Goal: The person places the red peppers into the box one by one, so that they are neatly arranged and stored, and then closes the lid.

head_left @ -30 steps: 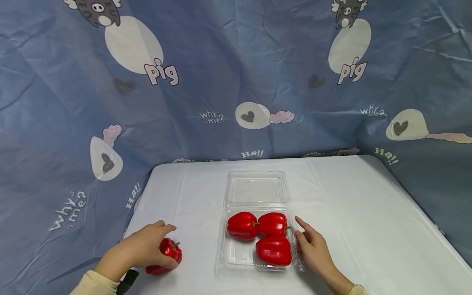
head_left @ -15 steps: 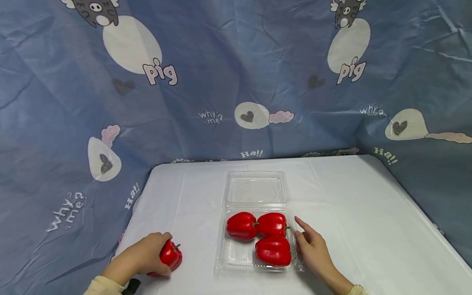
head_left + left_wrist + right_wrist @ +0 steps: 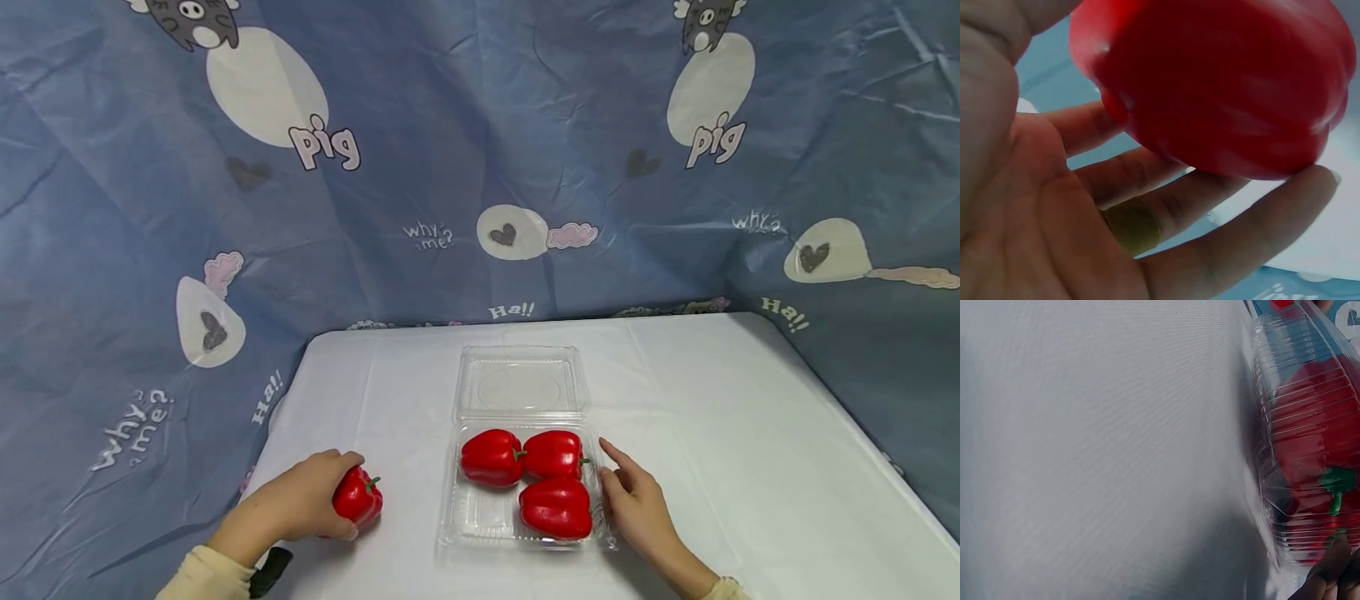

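In the head view, my left hand [image 3: 307, 498] grips a red bell pepper [image 3: 358, 497] with a green stem, over the left part of the table. The left wrist view shows that bell pepper [image 3: 1222, 81] large between thumb and fingers, a ring on one finger. A clear plastic clamshell box [image 3: 487, 521] lies unfolded with its lid [image 3: 521, 387] toward the back. In it are three red bell peppers: back left [image 3: 491, 457], back right [image 3: 552, 454] and front right [image 3: 555, 508]. My right hand [image 3: 637, 504] touches the box's right side, index finger extended; its fingertips [image 3: 1333, 559] show at the ribbed wall.
A white cloth covers the table [image 3: 720, 400]. Behind and beside it hangs a blue curtain [image 3: 420, 167] printed with pigs and words. A black band [image 3: 270, 572] sits below the left wrist.
My left hand has closed round the bell pepper and shifted it slightly to the right and away from the front edge. The right hand and the box have stayed put.
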Motion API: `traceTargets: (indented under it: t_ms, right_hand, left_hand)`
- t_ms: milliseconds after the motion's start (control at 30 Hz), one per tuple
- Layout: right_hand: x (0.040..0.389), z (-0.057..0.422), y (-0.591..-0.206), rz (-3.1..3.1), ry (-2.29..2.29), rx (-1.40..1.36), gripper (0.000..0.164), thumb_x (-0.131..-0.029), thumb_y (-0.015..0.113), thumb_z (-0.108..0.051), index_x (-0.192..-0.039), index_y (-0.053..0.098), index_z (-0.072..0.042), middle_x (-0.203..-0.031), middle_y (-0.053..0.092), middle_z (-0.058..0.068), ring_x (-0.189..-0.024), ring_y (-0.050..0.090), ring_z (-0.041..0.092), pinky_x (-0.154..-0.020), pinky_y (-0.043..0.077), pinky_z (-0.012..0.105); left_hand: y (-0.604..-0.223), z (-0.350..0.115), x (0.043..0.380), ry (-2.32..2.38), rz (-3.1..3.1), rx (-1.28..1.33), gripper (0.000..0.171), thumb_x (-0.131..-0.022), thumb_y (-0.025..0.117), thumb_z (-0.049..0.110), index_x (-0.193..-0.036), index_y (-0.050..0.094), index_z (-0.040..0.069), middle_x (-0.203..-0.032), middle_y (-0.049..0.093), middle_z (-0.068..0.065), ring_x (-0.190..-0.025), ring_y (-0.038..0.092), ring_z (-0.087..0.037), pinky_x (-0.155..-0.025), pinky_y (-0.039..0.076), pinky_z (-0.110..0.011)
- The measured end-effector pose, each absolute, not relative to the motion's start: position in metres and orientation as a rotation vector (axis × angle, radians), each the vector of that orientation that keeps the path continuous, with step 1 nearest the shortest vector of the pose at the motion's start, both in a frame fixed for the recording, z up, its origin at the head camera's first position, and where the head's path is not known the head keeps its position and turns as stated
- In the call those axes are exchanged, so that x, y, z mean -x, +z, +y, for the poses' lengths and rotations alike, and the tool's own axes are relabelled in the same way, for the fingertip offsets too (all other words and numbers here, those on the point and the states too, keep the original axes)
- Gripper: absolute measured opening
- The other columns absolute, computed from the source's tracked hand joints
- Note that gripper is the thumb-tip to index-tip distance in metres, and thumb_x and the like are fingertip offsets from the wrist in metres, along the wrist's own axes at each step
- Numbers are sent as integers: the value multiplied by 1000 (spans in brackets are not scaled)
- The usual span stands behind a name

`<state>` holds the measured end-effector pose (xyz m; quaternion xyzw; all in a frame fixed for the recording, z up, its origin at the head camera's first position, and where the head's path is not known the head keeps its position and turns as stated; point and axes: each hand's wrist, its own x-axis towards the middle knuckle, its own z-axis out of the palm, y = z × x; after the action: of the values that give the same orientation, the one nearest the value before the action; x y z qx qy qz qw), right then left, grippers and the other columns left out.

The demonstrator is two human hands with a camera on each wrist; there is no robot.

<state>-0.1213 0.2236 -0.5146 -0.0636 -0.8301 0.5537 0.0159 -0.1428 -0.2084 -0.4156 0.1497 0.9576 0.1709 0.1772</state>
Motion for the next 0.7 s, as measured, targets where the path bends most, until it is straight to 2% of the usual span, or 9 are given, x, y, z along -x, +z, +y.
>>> traceTargets:
  t_ms: [167, 433, 700]
  right_hand:
    - [122, 223, -515, -2587, 1734, 197, 43, -100, 56, -11, -143, 52, -12, -64, 52, 6, -53, 48, 14, -48, 44, 26]
    - [123, 224, -514, -2569, 1679, 153, 43, -99, 57, -9, -142, 54, -10, -62, 52, 5, -51, 48, 13, -48, 44, 27]
    - [122, 223, -514, -2585, 1700, 191, 43, -99, 57, -9, -142, 54, -10, -63, 51, 5, -51, 48, 14, -48, 44, 27]
  left_hand:
    - [-403, -196, 141, 492, 2737, -499, 82, -56, 95, 28, -126, 60, 3, -110, 62, -9, -95, 60, -25, -70, 58, -47]
    - [-384, -162, 142, 493, 2775, -688, 78, -61, 92, 29, -125, 58, 1, -109, 64, -5, -93, 62, -21, -73, 57, -40]
    - [-375, -118, 144, 481, 2733, -876, 69, -65, 90, 29, -122, 59, 6, -102, 64, 4, -89, 60, -16, -68, 55, -32]
